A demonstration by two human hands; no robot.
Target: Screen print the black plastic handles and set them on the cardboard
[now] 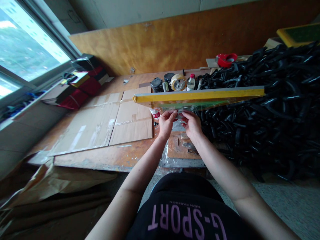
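A yellow-edged flat frame (pixel 200 96) with a greenish sheet across it stands tilted above the workbench in front of me. Below its near edge, my left hand (pixel 167 124) is closed in a pinch, thumb against the fingers. Close beside it, my right hand (pixel 192 124) pinches in the same way, the fingertips of both almost meeting. Whatever lies between the fingertips is too small and dim to name. Under my wrists is a brown board (pixel 178 148) with small blocks and a dark piece fixed on it. A red-and-white labelled container (pixel 155 114) stands just left of my left hand.
Flattened cardboard (pixel 100 123) covers the bench's left side. A large heap of black plastic parts (pixel 250 126) fills the right. Behind the frame stand dark jars (pixel 156 85), a tape roll (pixel 178 82) and a red-capped bottle (pixel 191 82). A red tape dispenser (pixel 226 60) lies farther back.
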